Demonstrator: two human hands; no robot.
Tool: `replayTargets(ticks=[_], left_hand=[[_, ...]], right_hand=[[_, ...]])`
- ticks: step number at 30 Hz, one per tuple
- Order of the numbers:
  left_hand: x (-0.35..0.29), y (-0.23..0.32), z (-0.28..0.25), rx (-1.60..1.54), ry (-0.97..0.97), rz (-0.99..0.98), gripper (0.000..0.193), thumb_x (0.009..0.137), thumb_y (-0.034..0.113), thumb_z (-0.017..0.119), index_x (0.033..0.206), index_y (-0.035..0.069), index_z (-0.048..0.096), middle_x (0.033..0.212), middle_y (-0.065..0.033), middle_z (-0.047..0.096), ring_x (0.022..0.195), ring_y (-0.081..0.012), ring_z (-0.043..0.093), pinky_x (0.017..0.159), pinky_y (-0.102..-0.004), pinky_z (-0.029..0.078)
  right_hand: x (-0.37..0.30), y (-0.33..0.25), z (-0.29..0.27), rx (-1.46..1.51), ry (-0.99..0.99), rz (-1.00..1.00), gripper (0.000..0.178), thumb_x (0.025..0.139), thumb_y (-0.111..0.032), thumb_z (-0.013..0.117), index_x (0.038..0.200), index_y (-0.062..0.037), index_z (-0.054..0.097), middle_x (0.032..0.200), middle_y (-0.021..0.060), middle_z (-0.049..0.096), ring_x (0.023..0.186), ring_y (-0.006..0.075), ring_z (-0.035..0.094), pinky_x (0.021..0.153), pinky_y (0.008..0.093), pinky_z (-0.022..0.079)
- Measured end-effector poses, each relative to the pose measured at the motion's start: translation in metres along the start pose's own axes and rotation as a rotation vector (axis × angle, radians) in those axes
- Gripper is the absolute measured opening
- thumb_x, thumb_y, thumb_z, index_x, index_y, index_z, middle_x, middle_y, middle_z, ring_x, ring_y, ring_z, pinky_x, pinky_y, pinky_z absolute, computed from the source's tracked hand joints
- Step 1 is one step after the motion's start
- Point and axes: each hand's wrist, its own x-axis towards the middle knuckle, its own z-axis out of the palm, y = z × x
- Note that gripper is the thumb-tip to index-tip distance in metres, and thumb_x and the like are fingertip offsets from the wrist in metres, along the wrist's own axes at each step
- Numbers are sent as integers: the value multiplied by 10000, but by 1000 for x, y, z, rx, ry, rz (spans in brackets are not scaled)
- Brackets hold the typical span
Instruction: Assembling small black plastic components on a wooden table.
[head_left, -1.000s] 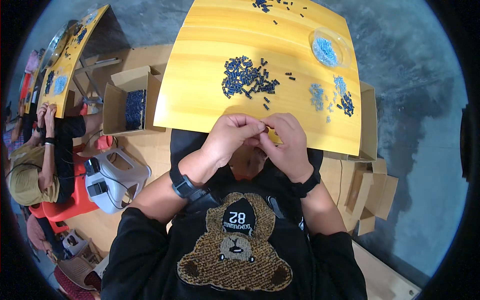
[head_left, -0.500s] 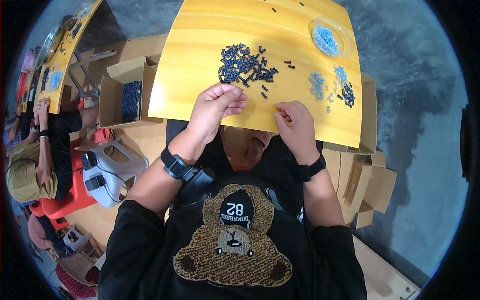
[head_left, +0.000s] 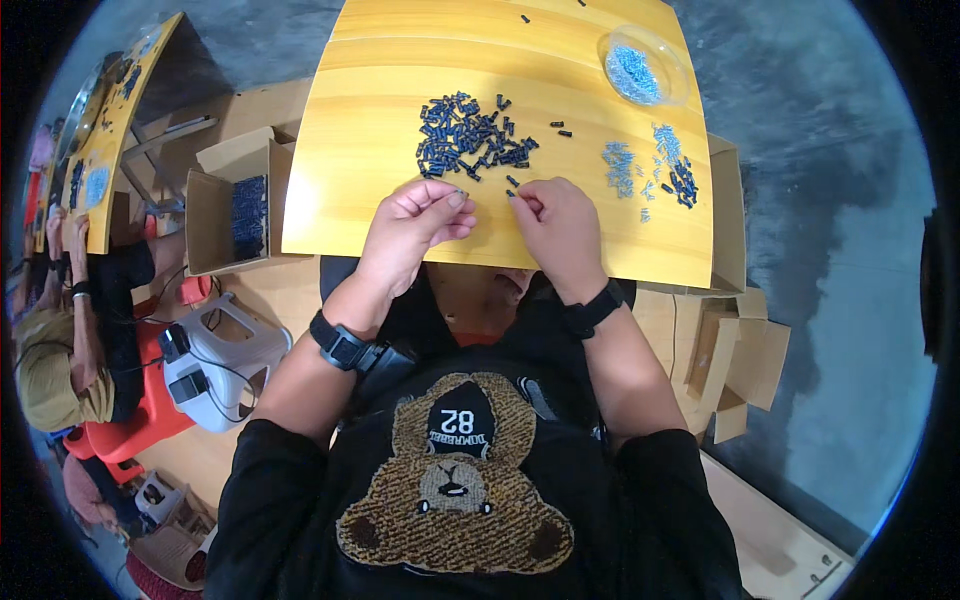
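Observation:
A heap of small black cylindrical parts point(head_left: 455, 137) lies on the yellow table point(head_left: 350, 205). My left hand point(head_left: 418, 228) is just in front of the heap, thumb and forefinger pinched together; a tiny thing seems to be at their tips, too small to name. To its right, my right hand point(head_left: 562, 232) is closed, its fingertips on a small black part point(head_left: 511, 194) at the table surface. Another loose black part point(head_left: 512, 181) lies just beyond those fingertips. Farther right are a patch of small clear-blue pieces point(head_left: 619, 168) and a smaller black pile point(head_left: 684, 186).
A round clear dish point(head_left: 675, 75) of pale blue pieces stands at the far right. Cardboard boxes flank the table: one with dark parts point(head_left: 205, 225) at left, an open one point(head_left: 750, 365) at right. A co-worker point(head_left: 75, 365) sits at another table, beside a white stool point(head_left: 250, 345).
My right hand has moved forward and left, its fingertips reaching a loose black part. My left hand keeps its pinch near the heap. The whole view has shifted slightly.

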Motion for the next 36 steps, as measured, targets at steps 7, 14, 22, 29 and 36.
replayTargets(ticks=[7,14,22,29,36], left_hand=[[1,-2,-4,30,-9,12,96,904,87,549,962,16,577,908,-96,647,792,-156,630,728,-273,528],[0,0,-1,32,-27,32,95,896,67,554,969,13,581,912,-92,649,785,-156,631,717,-272,525],[-6,5,19,193,-51,-19,100,881,92,591,932,8,608,815,-52,647,709,-117,625,639,-241,517],[-14,5,33,157,-44,-43,89,853,45,613,920,-13,607,812,-71,647,681,-117,622,607,-227,514],[-17,2,37,134,-16,53,80,842,36,625,909,-2,607,801,-67,647,679,-113,622,606,-227,515]], right_hand=[[3,-1,4,-82,-15,-34,106,755,-124,611,713,-30,586,699,122,547,699,305,553,612,406,453],[0,-15,-8,-42,-36,-36,75,747,-107,608,728,-45,570,689,110,558,685,293,560,606,398,456],[-13,-34,-26,156,-69,-133,69,748,-95,623,768,-41,584,717,108,592,696,288,580,629,377,465],[-21,-32,-33,262,-56,-170,70,752,-63,626,804,-28,594,737,118,589,705,291,580,633,366,470],[-29,-22,-23,687,-56,137,131,798,-99,668,871,4,630,756,48,634,639,110,581,562,242,453]])
